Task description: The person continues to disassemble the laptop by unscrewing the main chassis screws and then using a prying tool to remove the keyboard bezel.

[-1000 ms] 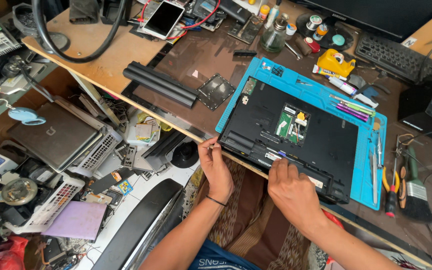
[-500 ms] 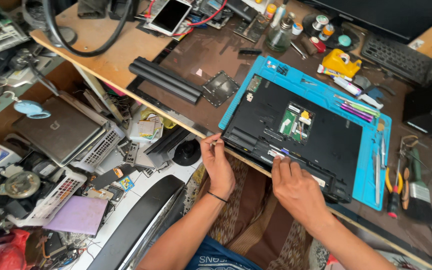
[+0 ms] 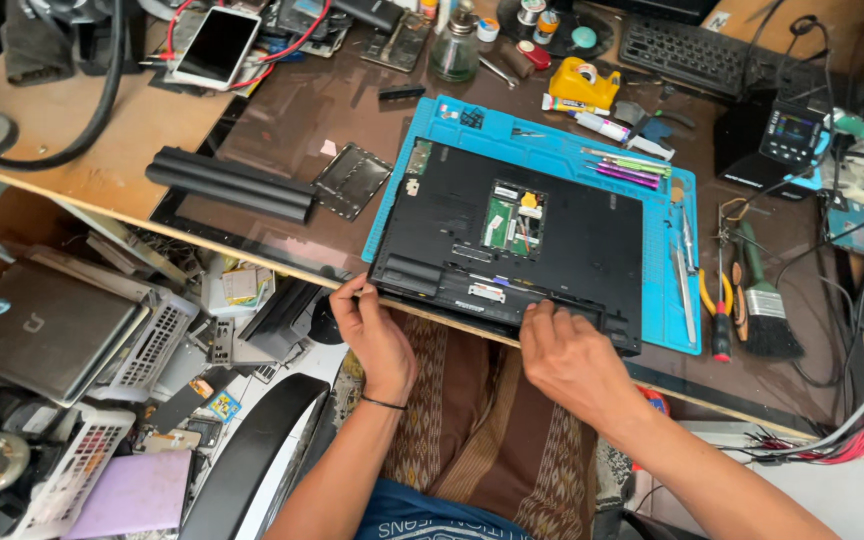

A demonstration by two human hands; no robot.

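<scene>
Bench: cluttered wooden worktable (image 3: pixel 72 165), blue mat (image 3: pixel 667 200) under the work to cushion it.
Laptop: black base (image 3: pixel 572 240), upturned, centre.
Left hand (image 3: pixel 372 335): at 7 o'clock, fingers pinching the near corner.
Right hand (image 3: pixel 572 360): at 5 o'clock, fingers curled over the near edge, steadying it.

Black laptop (image 3: pixel 552 240) upside down, flat on blue mat (image 3: pixel 674 195) at desk's near edge, memory bay uncovered.

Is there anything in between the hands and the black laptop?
No. Both hands already touch the laptop at its near edge: the left hand at the near left corner, the right hand further right. Nothing visible lies between them.
</scene>
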